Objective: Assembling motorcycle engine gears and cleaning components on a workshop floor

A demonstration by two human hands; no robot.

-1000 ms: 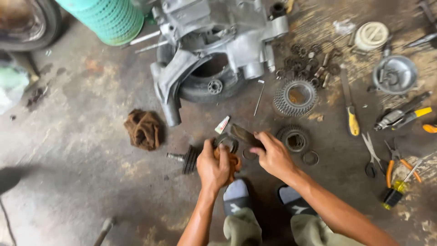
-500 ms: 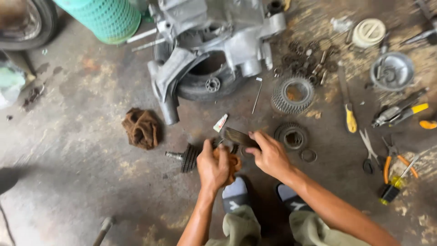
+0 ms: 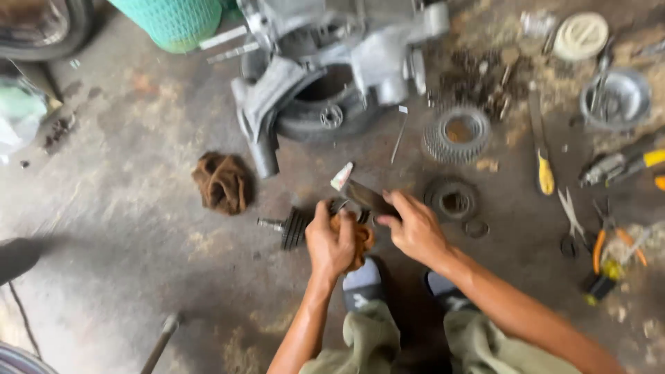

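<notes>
1. The fingers [image 3: 331,220] of the left hand [image 3: 332,244] are curled together around an orange-brown rag [image 3: 361,239] and a small dark part that the rag mostly hides; what that part is cannot be told.
2. The right hand [image 3: 415,228] is clamped on the lower end of a dark, flat tube [image 3: 367,197], which slants up and to the left and ends in a pale tip [image 3: 341,176].
3. Both hands meet over the concrete floor [image 3: 125,208], about midway across it and just in front of the person's two grey slippers [image 3: 364,284].
4. A toothed gear shaft [image 3: 291,227] lies on the floor just left of the left hand, its thin end pointing left.
5. A crumpled brown rag [image 3: 222,181] sits further left, apart from the hands.
6. A grey engine case [image 3: 332,62] stands toward the far edge of the floor, above the hands.
7. A ribbed round gear [image 3: 456,134] lies right of the case, and a dark ring-shaped part [image 3: 454,199] rests just beside the right hand.
8. Toward the right edge lie a yellow-handled screwdriver [image 3: 540,149], pliers [image 3: 571,221] and a round metal bowl [image 3: 616,100].
9. A green basket [image 3: 173,21] stands at the far left corner.
</notes>
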